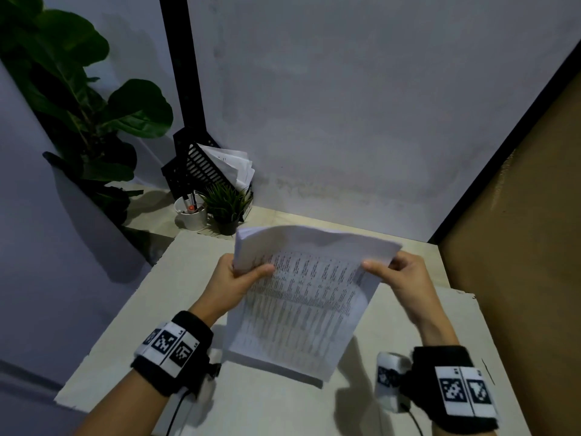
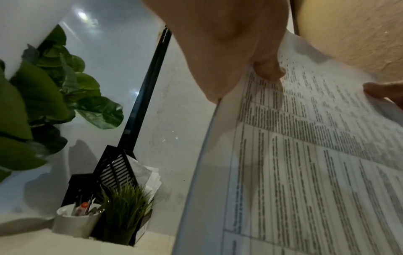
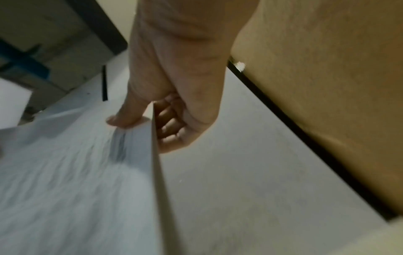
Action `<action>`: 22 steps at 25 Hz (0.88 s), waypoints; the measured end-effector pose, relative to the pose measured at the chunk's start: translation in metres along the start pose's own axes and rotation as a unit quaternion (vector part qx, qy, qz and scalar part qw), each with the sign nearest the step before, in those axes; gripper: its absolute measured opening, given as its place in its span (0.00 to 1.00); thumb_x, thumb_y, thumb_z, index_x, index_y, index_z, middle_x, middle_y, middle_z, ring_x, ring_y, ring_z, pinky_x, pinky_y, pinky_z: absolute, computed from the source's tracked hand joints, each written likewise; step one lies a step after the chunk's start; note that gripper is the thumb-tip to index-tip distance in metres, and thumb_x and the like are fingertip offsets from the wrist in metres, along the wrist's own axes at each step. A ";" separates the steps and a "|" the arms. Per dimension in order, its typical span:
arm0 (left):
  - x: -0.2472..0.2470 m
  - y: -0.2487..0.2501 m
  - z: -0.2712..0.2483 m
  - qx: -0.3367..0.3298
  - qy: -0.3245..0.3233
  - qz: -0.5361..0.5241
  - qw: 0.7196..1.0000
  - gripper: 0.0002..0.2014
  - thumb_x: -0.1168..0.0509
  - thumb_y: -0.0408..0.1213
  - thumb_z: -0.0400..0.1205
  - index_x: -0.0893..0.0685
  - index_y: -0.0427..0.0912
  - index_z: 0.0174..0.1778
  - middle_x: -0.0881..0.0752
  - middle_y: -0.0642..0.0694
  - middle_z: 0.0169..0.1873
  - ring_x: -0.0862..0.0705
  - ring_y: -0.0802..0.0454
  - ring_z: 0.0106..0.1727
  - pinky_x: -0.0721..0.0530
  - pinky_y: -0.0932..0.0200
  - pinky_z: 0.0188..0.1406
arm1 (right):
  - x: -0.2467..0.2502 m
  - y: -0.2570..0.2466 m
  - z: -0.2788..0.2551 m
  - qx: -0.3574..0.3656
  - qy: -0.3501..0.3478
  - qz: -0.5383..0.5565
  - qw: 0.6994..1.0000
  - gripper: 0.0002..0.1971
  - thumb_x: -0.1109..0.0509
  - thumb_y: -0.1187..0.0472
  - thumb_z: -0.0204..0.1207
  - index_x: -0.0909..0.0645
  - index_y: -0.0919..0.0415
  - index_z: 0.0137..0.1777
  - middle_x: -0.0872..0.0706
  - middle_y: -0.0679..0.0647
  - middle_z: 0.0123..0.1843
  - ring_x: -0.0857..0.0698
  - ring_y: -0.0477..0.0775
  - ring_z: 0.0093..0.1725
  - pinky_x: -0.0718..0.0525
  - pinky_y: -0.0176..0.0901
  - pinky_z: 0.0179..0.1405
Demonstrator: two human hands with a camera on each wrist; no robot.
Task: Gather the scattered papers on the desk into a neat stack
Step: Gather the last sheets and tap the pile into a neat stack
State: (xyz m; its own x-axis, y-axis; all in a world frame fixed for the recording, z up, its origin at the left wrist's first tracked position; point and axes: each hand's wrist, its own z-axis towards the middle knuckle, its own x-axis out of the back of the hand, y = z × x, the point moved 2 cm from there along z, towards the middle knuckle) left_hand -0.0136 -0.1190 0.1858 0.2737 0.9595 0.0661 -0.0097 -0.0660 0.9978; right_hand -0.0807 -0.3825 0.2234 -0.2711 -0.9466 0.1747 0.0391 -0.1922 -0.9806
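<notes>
Papers: a stack of printed sheets covered in columns of small text, held up over the middle of the desk, tilted, top edge toward the wall, lower edge close above the surface; whether that edge touches the desk cannot be told
Left hand: the left hand pinches the upper left corner of the stack, thumb lying across the printed face, the other fingers hidden behind the sheets
Right hand: the right hand pinches the upper right corner, thumb on the printed face; in the right wrist view the fingers curl behind the sheets' edge
Top of the stack: the upper edge bows forward between the two hands, with several sheet edges showing at the left corner
Far left corner of the desk: a white cup holding pens, just beside a small potted plant with spiky green leaves; behind both stands a black slotted file holder with white papers leaning in it
Left edge: a large-leaved plant rises beyond the desk
Wrists: both carry black bands with black-and-white square markers
</notes>
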 end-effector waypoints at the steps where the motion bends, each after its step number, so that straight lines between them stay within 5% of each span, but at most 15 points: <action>1: -0.001 -0.001 -0.001 0.014 0.029 -0.019 0.999 0.46 0.24 0.68 0.41 0.17 0.42 0.51 0.10 0.46 0.44 0.12 0.52 0.48 0.11 0.54 0.46 | -0.008 0.010 -0.003 -0.015 0.004 0.051 0.999 0.18 0.18 0.49 0.54 0.13 0.58 0.40 0.08 0.43 0.34 0.11 0.41 0.35 0.15 0.35 0.38; 3: -0.003 -0.004 -0.005 0.025 0.056 -0.057 0.997 0.56 0.24 0.69 0.37 0.21 0.38 0.58 0.14 0.38 0.53 0.14 0.46 0.54 0.13 0.44 0.54 | -0.029 0.015 -0.015 -0.013 0.019 0.075 0.997 0.05 0.24 0.65 0.66 0.14 0.56 0.41 0.08 0.41 0.33 0.10 0.40 0.35 0.13 0.36 0.37; 4: -0.004 -0.003 -0.006 0.016 0.054 -0.065 0.996 0.53 0.24 0.69 0.37 0.19 0.42 0.57 0.13 0.40 0.52 0.14 0.47 0.53 0.13 0.44 0.53 | -0.037 0.016 -0.020 -0.007 0.045 0.076 0.996 0.07 0.27 0.69 0.69 0.15 0.55 0.39 0.09 0.41 0.31 0.11 0.40 0.34 0.13 0.35 0.35; 6: -0.004 0.006 -0.011 -0.013 0.030 -0.067 0.997 0.37 0.22 0.65 0.41 0.15 0.57 0.46 0.09 0.53 0.42 0.12 0.58 0.46 0.10 0.54 0.45 | -0.043 0.020 -0.026 0.012 0.088 0.109 0.990 0.13 0.29 0.72 0.70 0.16 0.53 0.31 0.12 0.42 0.26 0.16 0.39 0.27 0.16 0.33 0.27; 9: -0.005 0.010 -0.014 -0.020 0.033 -0.069 0.997 0.15 0.23 0.48 0.56 0.16 0.58 0.37 0.10 0.57 0.33 0.13 0.61 0.40 0.13 0.63 0.39 | -0.051 0.032 -0.033 0.006 0.103 0.127 0.987 0.13 0.30 0.73 0.71 0.18 0.56 0.31 0.14 0.42 0.23 0.18 0.38 0.26 0.18 0.31 0.25; 13: -0.010 -0.017 -0.019 0.028 0.033 -0.041 0.998 0.24 0.24 0.57 0.56 0.18 0.55 0.46 0.11 0.55 0.40 0.13 0.59 0.46 0.14 0.58 0.46 | -0.064 0.062 -0.042 -0.072 0.078 0.117 0.987 0.10 0.27 0.72 0.69 0.17 0.55 0.39 0.11 0.47 0.34 0.14 0.49 0.39 0.14 0.31 0.32; 15: -0.010 -0.023 -0.024 0.027 0.040 -0.040 0.998 0.11 0.26 0.43 0.69 0.20 0.56 0.43 0.10 0.62 0.33 0.14 0.69 0.39 0.16 0.69 0.37 | -0.064 0.065 -0.043 -0.079 0.079 0.113 0.987 0.11 0.27 0.72 0.69 0.18 0.54 0.40 0.13 0.51 0.38 0.15 0.51 0.42 0.13 0.33 0.35; 17: -0.009 -0.020 -0.028 0.015 0.042 -0.034 0.998 0.11 0.32 0.31 0.75 0.21 0.55 0.42 0.13 0.71 0.29 0.16 0.75 0.35 0.18 0.76 0.31 | -0.061 0.064 -0.045 -0.062 0.080 0.121 0.988 0.13 0.28 0.74 0.69 0.18 0.53 0.41 0.12 0.47 0.35 0.14 0.44 0.38 0.13 0.33 0.34; 19: -0.008 -0.022 -0.030 0.006 0.042 -0.022 0.999 0.12 0.33 0.29 0.76 0.21 0.54 0.41 0.12 0.67 0.29 0.16 0.75 0.36 0.19 0.78 0.31 | -0.059 0.068 -0.048 -0.053 0.080 0.134 0.986 0.15 0.29 0.76 0.69 0.18 0.52 0.43 0.11 0.44 0.33 0.14 0.39 0.38 0.13 0.34 0.36; 22: -0.010 -0.032 -0.035 0.033 0.035 -0.007 0.999 0.11 0.33 0.32 0.76 0.21 0.56 0.42 0.12 0.60 0.31 0.16 0.72 0.37 0.18 0.76 0.31 | -0.065 0.084 -0.053 -0.087 0.074 0.116 0.987 0.16 0.28 0.75 0.68 0.19 0.51 0.43 0.12 0.48 0.40 0.14 0.51 0.46 0.12 0.39 0.41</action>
State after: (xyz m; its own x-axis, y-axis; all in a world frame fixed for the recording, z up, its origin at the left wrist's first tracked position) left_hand -0.0495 -0.1175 0.1535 0.2047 0.9773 0.0553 0.0572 -0.0683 0.9960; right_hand -0.1103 -0.3231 0.1250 -0.4122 -0.9093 -0.0579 -0.0465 0.0844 -0.9953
